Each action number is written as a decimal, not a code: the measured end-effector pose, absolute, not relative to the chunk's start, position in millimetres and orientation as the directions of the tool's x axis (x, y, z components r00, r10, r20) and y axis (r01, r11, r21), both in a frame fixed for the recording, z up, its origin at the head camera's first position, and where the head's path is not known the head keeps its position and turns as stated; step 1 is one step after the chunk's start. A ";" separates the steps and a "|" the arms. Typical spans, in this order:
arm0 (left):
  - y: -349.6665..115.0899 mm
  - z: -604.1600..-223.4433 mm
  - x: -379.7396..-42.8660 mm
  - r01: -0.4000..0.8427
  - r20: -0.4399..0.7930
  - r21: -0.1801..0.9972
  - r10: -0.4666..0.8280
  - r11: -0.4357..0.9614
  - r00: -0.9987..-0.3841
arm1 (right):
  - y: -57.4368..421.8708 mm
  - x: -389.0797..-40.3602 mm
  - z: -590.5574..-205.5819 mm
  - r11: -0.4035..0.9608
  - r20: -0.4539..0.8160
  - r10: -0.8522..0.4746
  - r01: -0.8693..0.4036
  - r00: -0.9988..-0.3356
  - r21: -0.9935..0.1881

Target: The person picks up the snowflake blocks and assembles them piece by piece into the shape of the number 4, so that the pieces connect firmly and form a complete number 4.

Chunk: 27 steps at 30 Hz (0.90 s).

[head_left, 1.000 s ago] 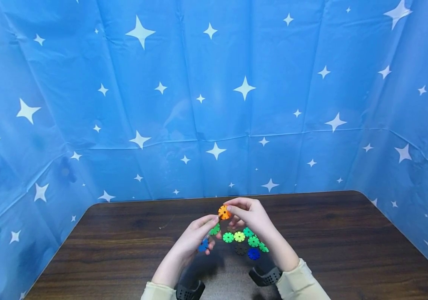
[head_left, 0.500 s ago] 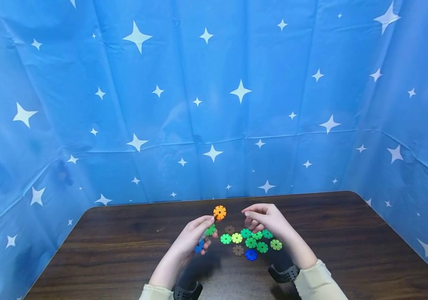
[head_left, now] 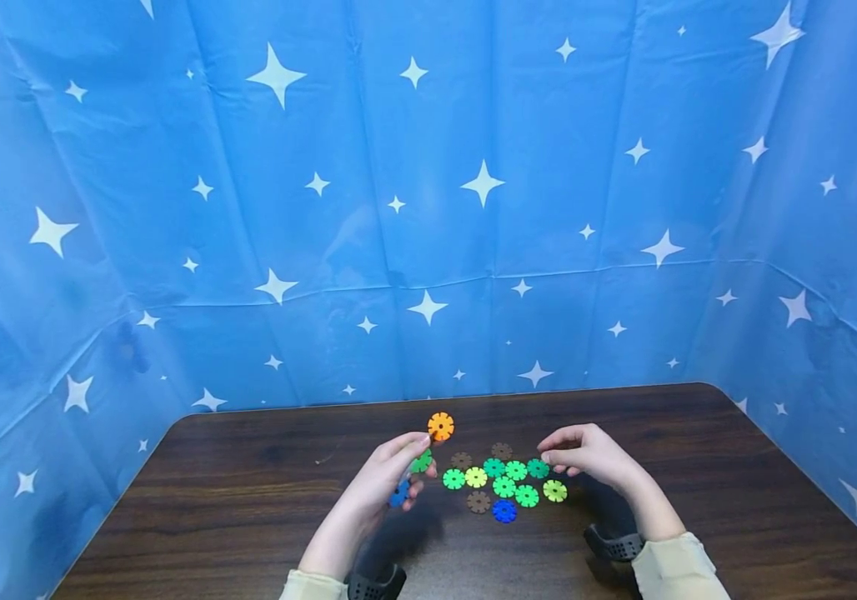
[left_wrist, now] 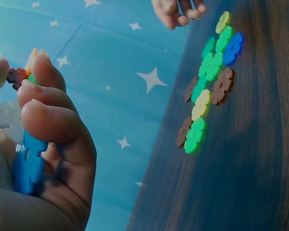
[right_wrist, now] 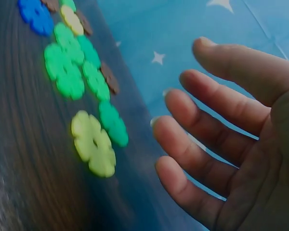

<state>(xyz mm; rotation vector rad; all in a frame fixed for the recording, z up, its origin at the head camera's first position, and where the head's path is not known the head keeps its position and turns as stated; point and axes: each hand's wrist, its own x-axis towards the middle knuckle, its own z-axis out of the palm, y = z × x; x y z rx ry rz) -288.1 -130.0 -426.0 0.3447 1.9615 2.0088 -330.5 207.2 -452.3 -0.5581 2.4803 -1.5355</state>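
My left hand (head_left: 393, 468) pinches a string of joined notched plastic discs between thumb and fingers, above the table. An orange disc (head_left: 441, 426) stands up at its top. A green disc (head_left: 420, 461) shows beside the fingers, and a blue disc (head_left: 399, 492) lies at the palm. In the left wrist view, a whitish disc (left_wrist: 8, 121) and a brown disc (left_wrist: 15, 78) also belong to this string, partly hidden by fingers. My right hand (head_left: 595, 454), fingers loosely bent and holding nothing, hovers by a teal-green disc (head_left: 537, 468) at the right end of the loose discs.
Several loose discs lie flat on the dark wooden table (head_left: 248, 500). Among them are a yellow-green disc (head_left: 554, 491), a dark blue disc (head_left: 504, 511), a yellow disc (head_left: 476, 477) and a brown disc (head_left: 478, 502). A blue star-patterned curtain (head_left: 368, 208) surrounds the table's far sides.
My right hand has let go of the orange disc and moved right, past the loose discs, uncovering several of them. The left hand keeps its hold on the disc string.
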 end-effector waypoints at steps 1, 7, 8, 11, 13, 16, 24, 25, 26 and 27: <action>-130.2 -426.0 -287.9 -0.053 -0.045 0.998 0.383 -0.012 -0.923 | 209.4 -331.1 -452.9 0.415 0.044 -0.396 -0.221 -0.917 -0.883; -131.6 -425.1 -287.0 -0.058 -0.056 0.998 0.376 0.004 -0.925 | 214.7 -333.2 -455.3 0.488 -0.016 -0.406 -0.201 -0.914 -0.849; -131.9 -425.0 -286.9 -0.057 -0.055 0.998 0.376 0.006 -0.925 | 215.1 -333.1 -455.7 0.490 -0.025 -0.416 -0.201 -0.909 -0.848; -132.2 -424.8 -286.9 -0.056 -0.054 0.998 0.372 0.005 -0.927 | 215.9 -332.6 -458.1 0.489 -0.053 -0.446 -0.193 -0.894 -0.851; -132.2 -424.5 -286.8 -0.054 -0.052 0.999 0.370 0.004 -0.928 | 216.7 -332.7 -460.3 0.486 -0.070 -0.464 -0.187 -0.883 -0.854; -132.0 -423.7 -286.7 -0.053 -0.053 0.999 0.369 0.009 -0.928 | 216.9 -333.6 -463.5 0.485 -0.089 -0.491 -0.187 -0.867 -0.854; -131.3 -423.5 -286.7 -0.048 -0.053 0.999 0.372 0.022 -0.927 | 213.7 -333.9 -466.0 0.542 -0.123 -0.490 -0.192 -0.863 -0.818; -131.1 -423.7 -286.8 -0.048 -0.053 0.999 0.372 0.022 -0.927 | 213.8 -333.3 -465.9 0.544 -0.125 -0.491 -0.191 -0.862 -0.817; -130.8 -424.0 -287.0 -0.048 -0.053 0.999 0.372 0.022 -0.927 | 214.0 -333.1 -466.3 0.546 -0.127 -0.489 -0.190 -0.863 -0.816; -130.5 -424.2 -286.9 -0.049 -0.054 0.999 0.372 0.022 -0.927 | 214.2 -332.8 -466.6 0.548 -0.128 -0.488 -0.188 -0.863 -0.815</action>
